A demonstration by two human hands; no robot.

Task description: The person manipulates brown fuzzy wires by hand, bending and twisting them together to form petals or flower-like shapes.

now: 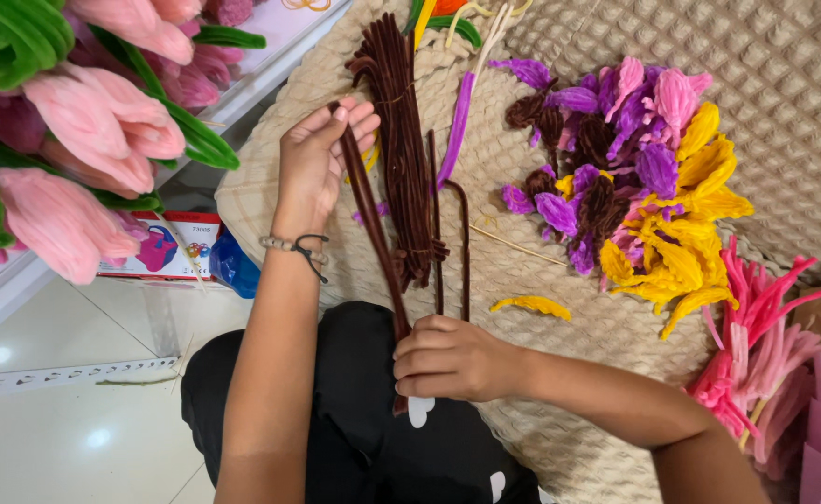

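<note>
Pink pipe-cleaner tulips [84, 140] with green leaves are seen at far left. The upper end of a brown pipe cleaner [373, 224] is pinched in the closed grip of the left hand [315, 163]; its lower end is clamped in the closed grip of the right hand [448, 359]. A brown pipe-cleaner bundle [401, 121] lies just beside it on the woven mat [541, 420]. Purple and yellow pipe-cleaner flowers [644, 187] lie further right, and pink pipe cleaners [756, 345] at far right.

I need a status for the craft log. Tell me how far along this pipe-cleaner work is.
Done: a heap of finished purple, yellow and brown petals lies on the beige mat. In hand: the left hand and right hand stretch brown stems between them. Left: a brown bundle and pink stems lie unshaped.
</note>
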